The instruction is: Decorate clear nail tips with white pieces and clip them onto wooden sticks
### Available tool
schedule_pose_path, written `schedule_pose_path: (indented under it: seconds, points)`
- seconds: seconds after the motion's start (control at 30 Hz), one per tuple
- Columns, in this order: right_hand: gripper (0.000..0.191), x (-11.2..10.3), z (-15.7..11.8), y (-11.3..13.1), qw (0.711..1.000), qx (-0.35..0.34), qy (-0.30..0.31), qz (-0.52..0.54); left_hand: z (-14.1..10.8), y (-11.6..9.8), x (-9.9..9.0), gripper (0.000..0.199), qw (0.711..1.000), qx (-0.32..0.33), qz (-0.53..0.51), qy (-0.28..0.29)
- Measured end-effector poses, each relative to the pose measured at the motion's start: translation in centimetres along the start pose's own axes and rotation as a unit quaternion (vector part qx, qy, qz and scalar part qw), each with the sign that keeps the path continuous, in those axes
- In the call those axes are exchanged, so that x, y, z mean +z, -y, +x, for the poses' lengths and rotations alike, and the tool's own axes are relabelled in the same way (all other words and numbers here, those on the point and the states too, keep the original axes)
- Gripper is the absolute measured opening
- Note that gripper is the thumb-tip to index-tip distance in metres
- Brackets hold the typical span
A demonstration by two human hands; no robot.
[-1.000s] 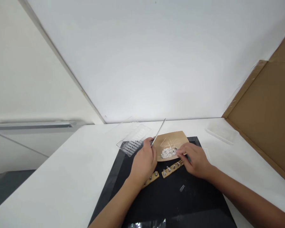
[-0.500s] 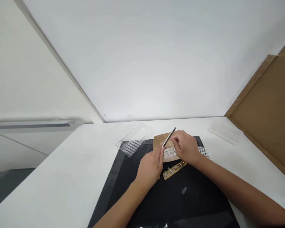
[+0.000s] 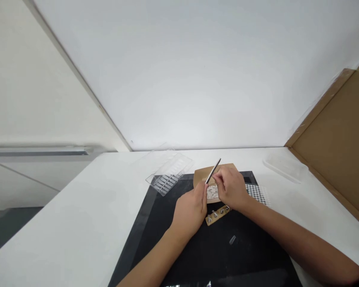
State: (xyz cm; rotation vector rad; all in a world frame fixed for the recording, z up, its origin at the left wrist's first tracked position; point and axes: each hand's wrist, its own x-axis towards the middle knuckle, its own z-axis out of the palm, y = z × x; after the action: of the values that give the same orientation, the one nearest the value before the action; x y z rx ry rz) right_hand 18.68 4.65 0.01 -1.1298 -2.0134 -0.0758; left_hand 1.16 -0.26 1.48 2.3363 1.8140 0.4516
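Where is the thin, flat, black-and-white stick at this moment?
In the head view, right of centre, the thin stick is in the left hand, slanting up close to the right hand, with the shallow brown tray showing behind it.

The left forearm slants up from the bottom edge and the right forearm from the lower right, converging so the two hands nearly meet. The left grip is curled closed, its wrist almost straight. The right grip sits slightly farther forward, knuckles up, fingers bent, thumb and forefinger pinched together toward the left.
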Motion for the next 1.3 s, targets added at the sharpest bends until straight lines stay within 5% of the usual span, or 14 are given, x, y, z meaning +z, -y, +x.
schedule_pose_path:
  seconds: [0.6, 0.73, 1.1, 1.3]
  points:
    - [0.027, -0.43, 0.56, -0.25, 0.998, -0.032, 0.049, 0.007, -0.05, -0.30, -0.17, 0.035, 0.999, -0.027, 0.020, 0.041]
    - [0.025, -0.36, 0.56, -0.30, 1.000, -0.005, 0.005, 0.004, -0.07, -0.25, -0.20, 0.034, 0.999, -0.022, 0.019, 0.031]
    - [0.028, -0.41, 0.65, -0.47, 0.998, -0.034, 0.049, 0.032, 0.00, -0.30, -0.31, 0.037, 0.999, -0.031, 0.016, 0.037]
    - [0.027, -0.74, 0.96, 0.12, 0.999, -0.012, 0.023, 0.033, 0.13, -0.16, -0.38, 0.037, 0.999, -0.032, 0.003, 0.035]
